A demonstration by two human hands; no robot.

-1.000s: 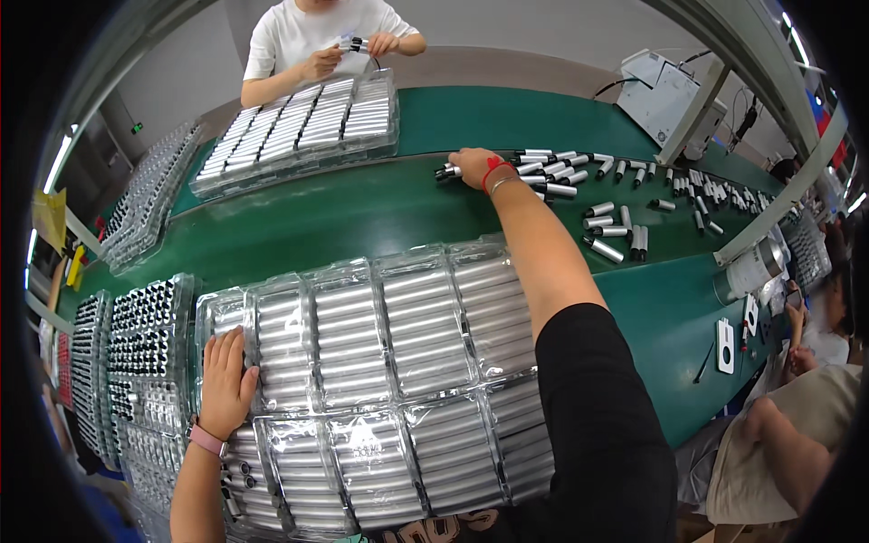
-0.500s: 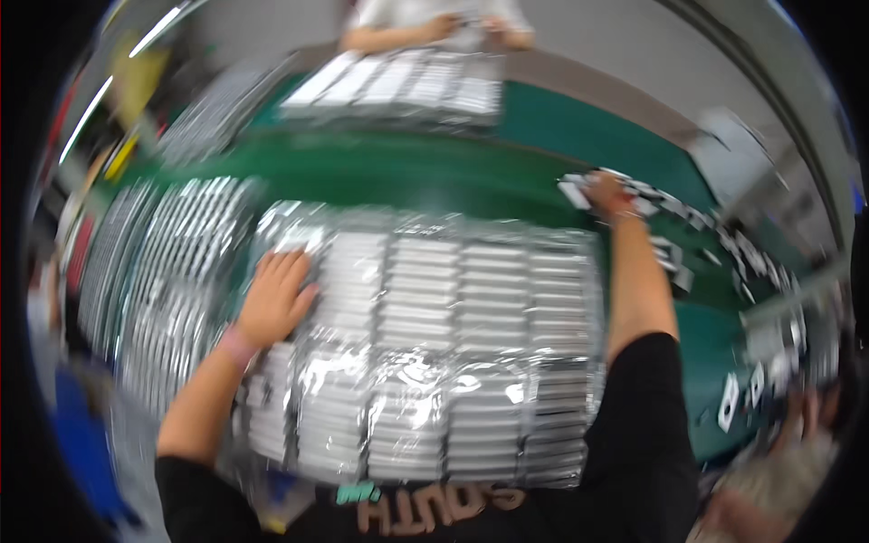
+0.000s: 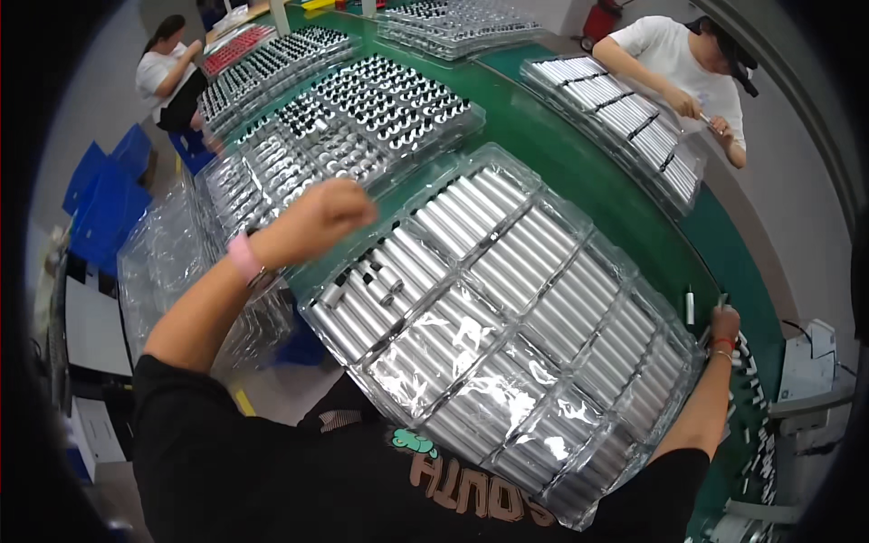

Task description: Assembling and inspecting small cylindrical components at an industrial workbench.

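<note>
My left hand [image 3: 330, 215] is raised, its fingers curled into a loose fist, just past the left edge of the clear plastic tray [image 3: 493, 154] in front of me. Whatever may be inside the fist is hidden. Rows of silver tubes [image 3: 520, 258] fill that tray's compartments, and a few short black-tipped tubes [image 3: 385, 282] lie on top near its left edge. Beyond the tray's right side, my right hand [image 3: 724, 324] is closed by the loose tubes on the green table. A small pale piece shows at its fingertips, too small to name. One black-tipped white tube [image 3: 691, 306] stands beside it.
More clear trays of black-topped tubes [image 3: 398, 100] sit at the far left. Empty-looking clear trays [image 3: 167, 244] are stacked at the left. Across the green table [image 3: 625, 208], a person [image 3: 697, 77] handles a small piece above another tube tray. Loose tubes [image 3: 756, 398] are scattered at the right.
The view has swung to the left and tilted. My left hand has lifted from the tray's plastic and curled from flat to closed. My right hand stays among the loose tubes.
</note>
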